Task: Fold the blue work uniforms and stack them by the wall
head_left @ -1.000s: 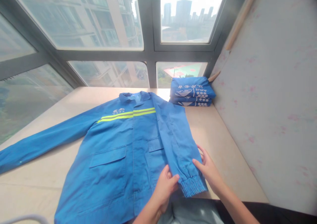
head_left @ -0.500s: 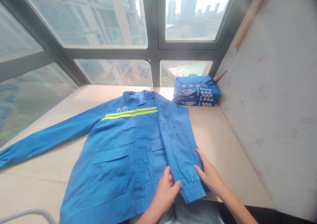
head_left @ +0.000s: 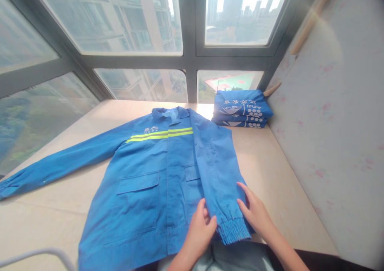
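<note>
One sleeve (head_left: pixel 217 163) lies folded over the jacket (head_left: pixel 141 207), left hand (head_left: pixel 199 229) and right hand (head_left: pixel 256 213) at its edges, thumbs apart from forefingers (any pinch, I cannot tell).

2 hands, left (head_left: pixel 203 225) and right (head_left: pixel 251 207), low, fingers loosely curled.

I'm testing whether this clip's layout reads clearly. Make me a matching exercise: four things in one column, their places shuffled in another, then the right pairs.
1. Left hand
2. Right hand
3. Stack
4. Stripes

A. Between the window and the wall, in the far corner
B. At the edge of the folded-in sleeve that faces the wall
C. Across the chest of the jacket
D. At the folded-in sleeve's other edge, over the jacket's front

Right pairs: 1-D, 2-B, 3-A, 4-C
</note>
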`<state>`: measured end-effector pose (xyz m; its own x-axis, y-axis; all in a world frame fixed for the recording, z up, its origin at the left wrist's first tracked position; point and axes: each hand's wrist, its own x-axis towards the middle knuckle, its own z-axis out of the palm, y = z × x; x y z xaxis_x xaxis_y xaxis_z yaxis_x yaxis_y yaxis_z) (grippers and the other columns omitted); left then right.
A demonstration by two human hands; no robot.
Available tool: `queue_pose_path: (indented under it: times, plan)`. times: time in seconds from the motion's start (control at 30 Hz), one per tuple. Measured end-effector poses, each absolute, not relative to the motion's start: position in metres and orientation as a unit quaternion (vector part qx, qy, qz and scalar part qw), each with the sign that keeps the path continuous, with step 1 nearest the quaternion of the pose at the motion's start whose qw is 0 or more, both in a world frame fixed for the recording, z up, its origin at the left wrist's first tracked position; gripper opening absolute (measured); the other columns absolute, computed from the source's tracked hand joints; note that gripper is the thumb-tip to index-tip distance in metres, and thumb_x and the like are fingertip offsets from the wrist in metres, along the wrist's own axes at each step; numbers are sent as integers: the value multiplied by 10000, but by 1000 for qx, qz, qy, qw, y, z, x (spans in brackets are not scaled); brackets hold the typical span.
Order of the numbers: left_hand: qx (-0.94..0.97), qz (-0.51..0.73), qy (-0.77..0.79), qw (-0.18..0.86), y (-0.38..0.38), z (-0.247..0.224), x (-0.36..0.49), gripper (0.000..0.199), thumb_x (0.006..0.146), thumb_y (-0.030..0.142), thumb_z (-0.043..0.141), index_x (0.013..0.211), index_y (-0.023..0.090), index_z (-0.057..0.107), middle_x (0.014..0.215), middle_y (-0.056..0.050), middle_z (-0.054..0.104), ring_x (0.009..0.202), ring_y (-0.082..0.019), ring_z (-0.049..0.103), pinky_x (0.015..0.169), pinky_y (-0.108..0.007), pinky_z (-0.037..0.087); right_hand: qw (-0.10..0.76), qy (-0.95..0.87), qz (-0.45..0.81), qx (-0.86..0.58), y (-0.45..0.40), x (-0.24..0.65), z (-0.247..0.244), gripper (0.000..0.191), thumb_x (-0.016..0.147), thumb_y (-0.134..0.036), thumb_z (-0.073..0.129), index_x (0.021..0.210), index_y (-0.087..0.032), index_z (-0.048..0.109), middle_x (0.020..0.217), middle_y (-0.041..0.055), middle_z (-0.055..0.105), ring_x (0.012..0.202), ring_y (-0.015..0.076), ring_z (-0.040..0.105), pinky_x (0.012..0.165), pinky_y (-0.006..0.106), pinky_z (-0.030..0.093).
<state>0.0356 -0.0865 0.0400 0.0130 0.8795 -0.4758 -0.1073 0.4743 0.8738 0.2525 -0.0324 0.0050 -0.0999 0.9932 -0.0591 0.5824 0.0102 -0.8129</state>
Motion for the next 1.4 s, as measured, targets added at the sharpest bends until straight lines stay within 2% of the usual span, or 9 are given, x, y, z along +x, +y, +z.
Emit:
queue_pose_path:
  times: [0.1,0.17,0.3,0.43,0.53,0.63,0.8,1.07,1.4]
  plan:
    - [436,307,635,559,-92,36,29,679,821,265,640,1450,143,417,1009,-117,749,920,-253,717,858,-341,541,271,-686,312,-599,-36,259,1,503,917,-333,483,1405,-223,532,1387,130,580,1260,295,592,1054,486,518]
    - [519,262,672,459,-91,44,21,623,856,302,602,1446,157,464,987,-118,734,909,-278,710,851,-370,533,282,-699,255,-606,-34,260,8,489,929,-325,482,1405,-221,531,1419,147,535,1287,316,563,1050,504,517]
    - [666,216,661,271,-74,65,15,444,917,279,495,1343,203,593,1296,-159,638,1197,-321,615,1004,-437,493,306,-746,167,-567,-11,241,30,459,953,-271,463,1401,-209,540,1465,154,500,1360,336,491,1144,562,417]
    - [781,170,569,193,-54,56,30,493,920,302,531,1396,177,556,1530,-168,463,1468,-361,342,1199,-568,286,283,-816,175,-473,27,198,30,489,954,-141,364,1399,-208,556,1489,121,511,1408,274,451,1163,513,412]
    - [806,132,549,178,-50,32,39,610,935,403,543,1511,232,434,1601,-147,370,1510,-380,247,1199,-661,204,231,-844,155,-459,49,175,12,501,922,-113,386,1375,-181,588,1525,125,482,1462,296,372,1163,536,388]
    - [804,118,557,169,-53,15,41,628,967,424,492,1562,283,345,1631,-123,321,1526,-355,217,1199,-668,193,179,-860,126,-461,57,169,-7,497,916,-161,441,1393,-156,582,1559,131,439,1480,323,329,1175,547,344]
    - [805,108,565,143,-61,12,40,681,970,402,478,1601,280,252,1654,-120,268,1533,-357,192,1208,-656,174,139,-873,89,-459,67,168,-16,510,949,-235,443,1447,-171,537,1589,102,401,1493,310,295,1197,519,283]
    - [811,85,566,121,-73,11,42,671,950,403,506,1583,291,313,1683,-86,178,1538,-371,160,1212,-645,164,104,-865,25,-490,155,116,-15,533,1004,-389,386,1505,-222,463,1613,107,358,1484,332,284,1194,610,141]
    - [832,92,520,169,-75,18,30,676,983,497,435,1600,291,251,1678,-141,153,1532,-389,176,1162,-689,247,63,-831,60,-549,286,56,-17,556,1007,-378,314,1542,-256,397,1654,94,264,1504,342,224,1175,631,176]
